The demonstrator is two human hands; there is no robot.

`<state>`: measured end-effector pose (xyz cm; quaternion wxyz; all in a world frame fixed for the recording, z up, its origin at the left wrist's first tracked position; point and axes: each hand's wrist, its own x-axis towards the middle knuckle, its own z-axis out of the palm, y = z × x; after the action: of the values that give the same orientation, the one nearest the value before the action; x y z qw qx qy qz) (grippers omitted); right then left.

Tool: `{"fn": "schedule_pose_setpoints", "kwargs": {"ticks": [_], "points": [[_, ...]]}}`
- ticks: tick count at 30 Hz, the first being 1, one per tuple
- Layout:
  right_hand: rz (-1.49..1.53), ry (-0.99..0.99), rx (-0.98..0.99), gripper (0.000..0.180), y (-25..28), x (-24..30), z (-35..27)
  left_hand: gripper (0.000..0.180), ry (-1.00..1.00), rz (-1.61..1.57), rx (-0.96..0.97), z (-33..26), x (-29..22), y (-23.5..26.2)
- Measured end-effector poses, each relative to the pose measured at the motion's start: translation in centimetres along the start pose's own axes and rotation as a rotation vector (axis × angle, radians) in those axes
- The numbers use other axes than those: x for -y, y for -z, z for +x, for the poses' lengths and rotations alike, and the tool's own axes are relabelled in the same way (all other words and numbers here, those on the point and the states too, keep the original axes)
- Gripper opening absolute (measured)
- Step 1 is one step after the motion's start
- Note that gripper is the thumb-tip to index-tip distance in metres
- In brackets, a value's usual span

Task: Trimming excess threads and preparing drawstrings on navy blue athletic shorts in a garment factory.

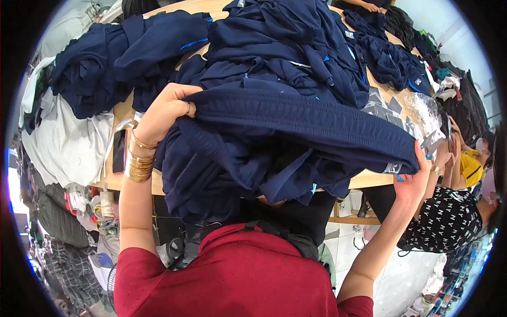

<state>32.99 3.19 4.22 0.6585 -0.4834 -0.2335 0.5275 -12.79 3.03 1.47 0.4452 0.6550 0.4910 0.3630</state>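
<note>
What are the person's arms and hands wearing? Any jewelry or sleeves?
Both arms are bare below short red sleeves. The left wrist has a stack of thin gold bangles, and the left hand has a ring on one finger. The right hand has blue-painted nails and no bracelet that shows.

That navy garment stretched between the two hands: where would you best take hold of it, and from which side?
Grip the navy garment along its thick ribbed band, at the two ends, coming in from the left and right sides. The band runs taut and straight there, while the cloth below hangs loose and bunched. The left hand and right hand already hold it that way.
</note>
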Motion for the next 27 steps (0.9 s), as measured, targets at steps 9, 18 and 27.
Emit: {"fn": "schedule_pose_setpoints", "kwargs": {"ticks": [9,18,27], "points": [[-0.044,0.006,-0.123,0.013,0.6,-0.1,0.2,0.040,0.220,-0.464,-0.056,-0.3,0.0,-0.2],[-0.056,0.138,0.084,0.024,1.8,-2.5,1.3,0.037,-0.026,-0.110,0.043,1.5,-2.1,-2.9],[-0.794,0.138,0.303,0.018,6.3,-11.8,0.2,0.057,-0.153,0.692,-0.228,-3.7,7.7,-6.9]]}}
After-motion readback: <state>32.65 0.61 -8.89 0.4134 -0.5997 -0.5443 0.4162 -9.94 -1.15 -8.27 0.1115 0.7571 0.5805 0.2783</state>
